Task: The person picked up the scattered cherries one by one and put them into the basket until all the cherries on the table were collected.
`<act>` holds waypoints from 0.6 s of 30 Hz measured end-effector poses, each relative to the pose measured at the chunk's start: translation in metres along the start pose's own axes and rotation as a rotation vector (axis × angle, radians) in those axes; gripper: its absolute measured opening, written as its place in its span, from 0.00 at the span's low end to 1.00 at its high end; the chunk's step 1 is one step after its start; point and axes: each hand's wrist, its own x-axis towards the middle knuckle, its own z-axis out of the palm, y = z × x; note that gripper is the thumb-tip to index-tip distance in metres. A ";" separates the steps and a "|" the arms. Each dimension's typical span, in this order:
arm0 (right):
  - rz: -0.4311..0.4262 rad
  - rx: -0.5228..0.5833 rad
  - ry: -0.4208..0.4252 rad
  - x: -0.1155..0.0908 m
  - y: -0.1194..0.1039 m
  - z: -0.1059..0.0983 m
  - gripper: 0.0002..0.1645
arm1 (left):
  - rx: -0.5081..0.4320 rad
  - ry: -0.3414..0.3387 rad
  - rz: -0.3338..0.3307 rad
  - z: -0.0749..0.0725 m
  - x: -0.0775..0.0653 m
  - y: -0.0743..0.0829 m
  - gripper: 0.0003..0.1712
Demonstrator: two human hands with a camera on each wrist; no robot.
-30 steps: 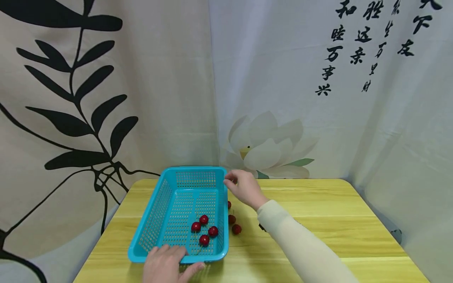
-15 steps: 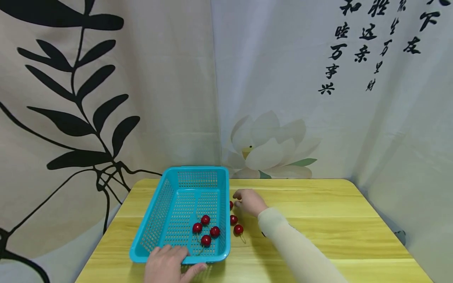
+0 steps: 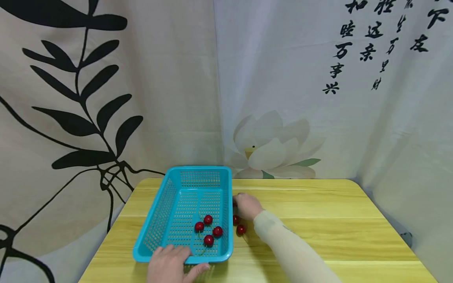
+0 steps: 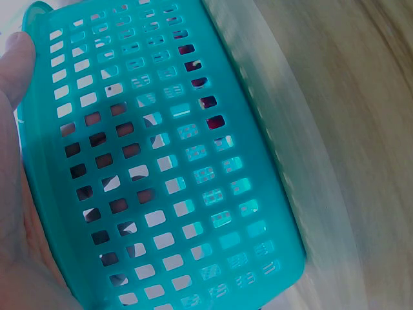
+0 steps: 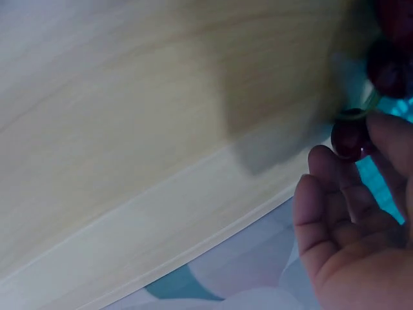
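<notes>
A blue perforated plastic basket [image 3: 198,168] stands on the table, with several dark red cherries [image 3: 209,240] with stems lying in its near right part. My left hand [image 3: 169,264] grips the basket's near rim, its fingers over the edge and thumb outside. Beside the basket's right wall, my right hand [image 3: 248,206] pinches a cherry [image 5: 352,137] between thumb and fingers; the basket wall and hand mostly hide that cherry from the head view. Two more cherries, one round cherry [image 3: 236,220] and a stemmed cherry [image 3: 241,230], lie on the table just nearer to me.
The yellow wood-grain table [image 3: 318,228] extends to the right of the basket. Behind it hangs a pale curtain [image 3: 184,98] printed with black leaves, a lotus and writing.
My right hand has come down from above the basket's far right corner to the cherry on the table by its right wall. My left hand has kept its grip on the rim.
</notes>
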 end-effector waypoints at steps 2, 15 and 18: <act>-0.001 0.020 -0.003 -0.005 0.008 -0.002 0.06 | 0.001 -0.004 -0.002 0.000 0.000 0.001 0.33; 0.075 0.136 0.039 -0.039 0.052 -0.031 0.12 | -0.005 -0.037 -0.007 -0.002 0.000 0.002 0.33; 0.109 0.175 0.057 -0.038 0.051 -0.049 0.13 | 0.002 -0.030 0.002 -0.002 0.000 0.001 0.32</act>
